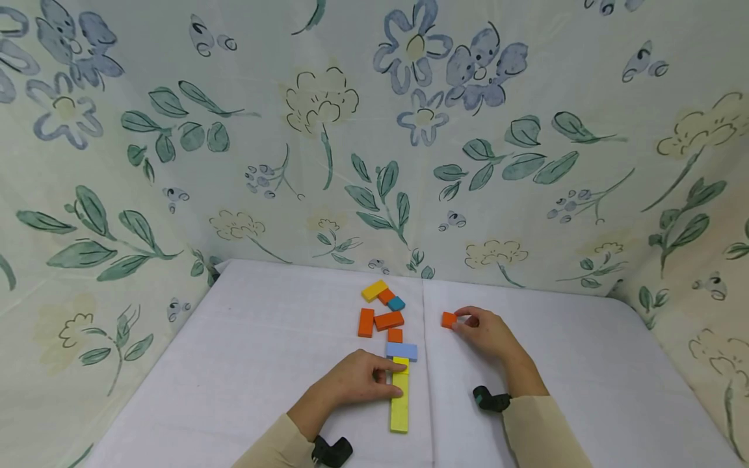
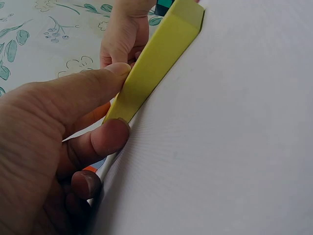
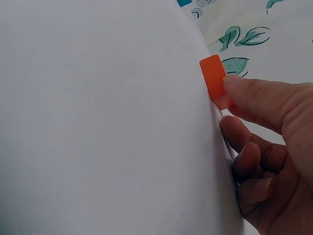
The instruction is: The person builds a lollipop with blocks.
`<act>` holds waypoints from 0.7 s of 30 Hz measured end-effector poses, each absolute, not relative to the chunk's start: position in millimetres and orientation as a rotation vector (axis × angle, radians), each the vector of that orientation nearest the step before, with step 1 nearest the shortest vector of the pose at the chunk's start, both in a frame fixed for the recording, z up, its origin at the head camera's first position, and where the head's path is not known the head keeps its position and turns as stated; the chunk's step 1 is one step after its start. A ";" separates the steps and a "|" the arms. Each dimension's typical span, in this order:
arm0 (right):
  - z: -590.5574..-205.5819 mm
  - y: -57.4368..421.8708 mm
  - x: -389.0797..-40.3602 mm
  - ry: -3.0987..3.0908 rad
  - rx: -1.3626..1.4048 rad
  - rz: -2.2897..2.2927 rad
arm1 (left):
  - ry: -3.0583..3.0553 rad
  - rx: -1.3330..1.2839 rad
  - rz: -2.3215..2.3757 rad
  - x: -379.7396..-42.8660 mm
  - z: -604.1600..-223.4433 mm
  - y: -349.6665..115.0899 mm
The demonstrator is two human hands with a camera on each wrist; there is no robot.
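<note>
My left hand has its thumb and a finger on a pair of yellow blocks laid end to end. The finger reaches across the small yellow block, while the thumb touches the long yellow block. In the left wrist view, thumb and fingertip lie against different sides of yellow wood. Off to the right, my right hand pinches a small orange block. Its thumb shows on that block in the right wrist view, the other fingers curled below. A light blue block lies crosswise beyond the small yellow one.
Beyond the blue block lie an orange square block, two orange oblong blocks, a smaller orange block, a teal block and a golden-yellow block. White cloth covers the table; a floral curtain hangs behind.
</note>
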State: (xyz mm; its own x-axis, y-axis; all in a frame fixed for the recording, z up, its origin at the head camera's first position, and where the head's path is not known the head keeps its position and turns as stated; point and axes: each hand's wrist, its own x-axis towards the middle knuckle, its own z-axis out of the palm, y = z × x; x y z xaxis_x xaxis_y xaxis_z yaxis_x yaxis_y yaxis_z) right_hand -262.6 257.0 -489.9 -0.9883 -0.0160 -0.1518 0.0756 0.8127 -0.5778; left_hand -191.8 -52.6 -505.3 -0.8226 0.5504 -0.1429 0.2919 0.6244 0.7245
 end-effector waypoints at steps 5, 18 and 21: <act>-492.1 257.0 -260.8 2.854 0.023 -0.926 | 2.499 0.681 1.022 -191.6 -505.0 -52.5; -497.2 244.7 -253.1 2.853 0.024 -0.889 | 2.496 0.683 1.019 -192.7 -506.2 -52.9; -494.7 235.5 -248.9 2.843 -0.017 -0.877 | 2.492 0.684 1.020 -192.6 -506.2 -52.9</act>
State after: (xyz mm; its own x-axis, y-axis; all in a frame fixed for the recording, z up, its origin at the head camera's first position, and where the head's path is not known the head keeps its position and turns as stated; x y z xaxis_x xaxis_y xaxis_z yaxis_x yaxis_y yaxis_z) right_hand -248.9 235.5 -494.7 -0.9862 -0.0594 -0.1544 0.0379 0.8274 -0.5603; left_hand -192.6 -52.9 -506.2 -0.8177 0.5575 -0.1435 0.2968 0.6219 0.7247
